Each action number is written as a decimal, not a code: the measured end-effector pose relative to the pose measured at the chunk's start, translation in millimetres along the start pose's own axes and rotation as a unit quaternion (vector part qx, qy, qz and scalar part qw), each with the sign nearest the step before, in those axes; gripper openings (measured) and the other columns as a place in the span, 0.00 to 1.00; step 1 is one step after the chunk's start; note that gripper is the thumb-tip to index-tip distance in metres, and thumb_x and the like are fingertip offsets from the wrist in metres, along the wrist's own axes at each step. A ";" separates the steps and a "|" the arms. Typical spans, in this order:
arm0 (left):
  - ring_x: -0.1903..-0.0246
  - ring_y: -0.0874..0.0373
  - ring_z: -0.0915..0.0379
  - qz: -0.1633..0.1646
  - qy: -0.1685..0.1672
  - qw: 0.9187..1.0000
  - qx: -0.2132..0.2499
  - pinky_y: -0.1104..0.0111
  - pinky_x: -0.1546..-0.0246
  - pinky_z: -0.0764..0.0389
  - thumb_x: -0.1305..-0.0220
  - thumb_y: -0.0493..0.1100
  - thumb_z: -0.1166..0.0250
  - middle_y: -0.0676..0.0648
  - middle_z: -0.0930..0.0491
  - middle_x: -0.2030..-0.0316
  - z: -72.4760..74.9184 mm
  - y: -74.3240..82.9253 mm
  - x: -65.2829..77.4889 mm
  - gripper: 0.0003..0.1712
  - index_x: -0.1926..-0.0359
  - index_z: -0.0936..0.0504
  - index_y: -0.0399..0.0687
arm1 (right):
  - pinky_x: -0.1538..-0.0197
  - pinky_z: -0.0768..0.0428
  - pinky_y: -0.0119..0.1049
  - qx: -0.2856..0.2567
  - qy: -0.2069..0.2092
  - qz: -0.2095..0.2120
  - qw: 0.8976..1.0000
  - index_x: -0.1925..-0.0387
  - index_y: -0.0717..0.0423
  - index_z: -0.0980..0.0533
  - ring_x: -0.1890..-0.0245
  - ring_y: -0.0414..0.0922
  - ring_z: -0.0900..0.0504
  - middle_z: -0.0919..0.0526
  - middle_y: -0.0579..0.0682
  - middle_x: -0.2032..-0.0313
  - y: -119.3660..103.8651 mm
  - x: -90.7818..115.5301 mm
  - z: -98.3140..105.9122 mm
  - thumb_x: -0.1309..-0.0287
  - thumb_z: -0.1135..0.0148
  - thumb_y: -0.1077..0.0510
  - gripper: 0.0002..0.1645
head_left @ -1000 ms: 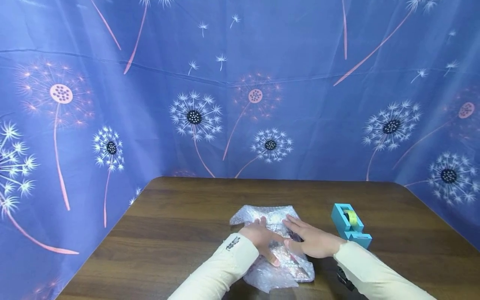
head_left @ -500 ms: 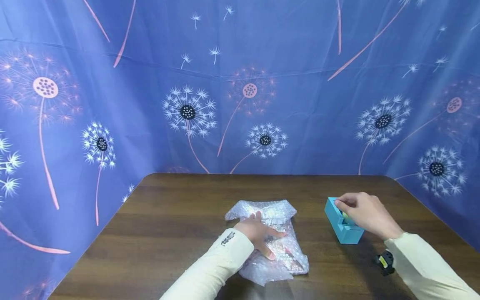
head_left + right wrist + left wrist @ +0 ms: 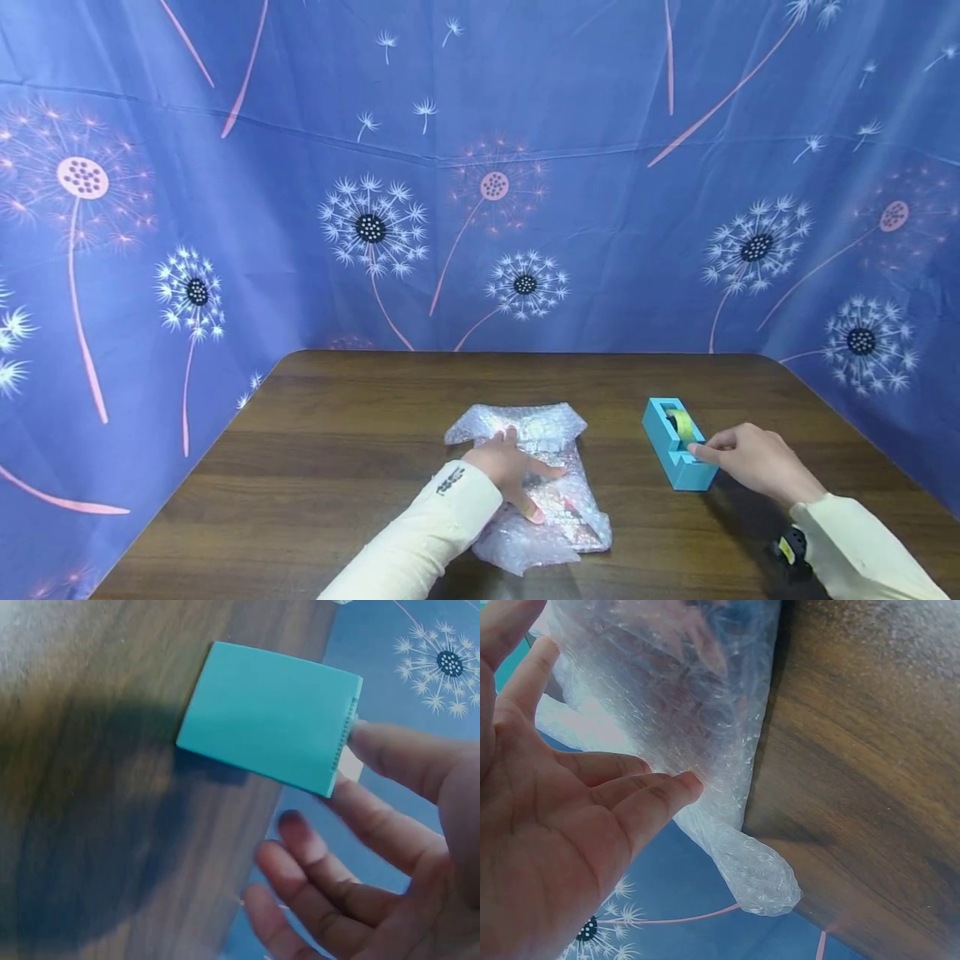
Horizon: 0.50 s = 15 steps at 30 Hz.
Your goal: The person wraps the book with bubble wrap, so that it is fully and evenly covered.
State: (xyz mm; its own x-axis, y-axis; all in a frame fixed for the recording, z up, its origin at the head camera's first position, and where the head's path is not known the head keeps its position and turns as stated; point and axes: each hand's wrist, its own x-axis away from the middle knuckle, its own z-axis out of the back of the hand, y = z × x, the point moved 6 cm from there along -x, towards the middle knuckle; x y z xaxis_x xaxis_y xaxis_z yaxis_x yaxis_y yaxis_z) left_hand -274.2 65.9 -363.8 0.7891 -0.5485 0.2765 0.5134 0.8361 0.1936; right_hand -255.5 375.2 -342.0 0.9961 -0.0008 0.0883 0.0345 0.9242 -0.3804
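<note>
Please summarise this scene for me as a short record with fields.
Left hand: left hand rests on the bubble wrap, fingers spread
Right hand: right hand has thumb and index finger at the toothed edge of the dispenser; whether they pinch the tape's end is unclear
Wrap contents: something with printing, too obscured to identify
Tape: yellow roll seated in the turquoise dispenser
Layout: wrap and dispenser apart on the brown table
Background: blue cloth with dandelion print

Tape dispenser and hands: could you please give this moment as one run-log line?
left hand: spread on bubble-wrapped package; right hand: fingers at toothed edge of tape dispenser; grip on tape: unclear
</note>
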 end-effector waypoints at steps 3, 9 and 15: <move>0.25 0.37 0.50 0.000 0.002 1.000 -0.002 0.44 0.30 0.38 0.49 0.60 0.23 0.32 0.45 0.24 0.7 -0.1 0.1 0.40 0.34 0.26 0.86 | 0.61 0.21 0.53 -0.025 0.028 0.000 0.999 0.62 0.57 0.13 0.56 0.61 0.18 0.13 0.60 0.58 -0.3 0.5 2.1 0.34 0.35 0.41 0.22; 0.24 0.38 0.50 0.005 0.004 1.000 0.000 0.45 0.30 0.37 0.49 0.60 0.22 0.32 0.45 0.24 4.1 -0.4 1.9 0.40 0.34 0.26 0.86 | 0.62 0.19 0.54 -0.047 0.083 -0.013 0.995 0.61 0.62 0.12 0.56 0.64 0.18 0.14 0.64 0.57 -1.6 2.6 4.9 0.38 0.30 0.44 0.23; 0.24 0.39 0.51 0.007 0.000 1.000 0.001 0.43 0.30 0.38 0.48 0.60 0.23 0.33 0.47 0.24 4.9 -0.2 1.7 0.40 0.34 0.26 0.86 | 0.65 0.21 0.53 -0.028 0.130 -0.020 0.991 0.69 0.59 0.12 0.59 0.62 0.20 0.19 0.65 0.56 -7.6 4.1 9.5 0.44 0.26 0.49 0.16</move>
State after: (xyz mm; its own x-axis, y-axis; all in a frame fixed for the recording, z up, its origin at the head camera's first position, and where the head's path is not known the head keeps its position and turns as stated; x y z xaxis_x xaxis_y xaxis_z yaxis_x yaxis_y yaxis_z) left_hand -274.6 64.7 -358.8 0.7960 -0.5368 0.2797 0.5018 0.8436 0.1911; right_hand -252.4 371.9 -330.0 0.9810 -0.1418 -0.1326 0.0715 0.8989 -0.4323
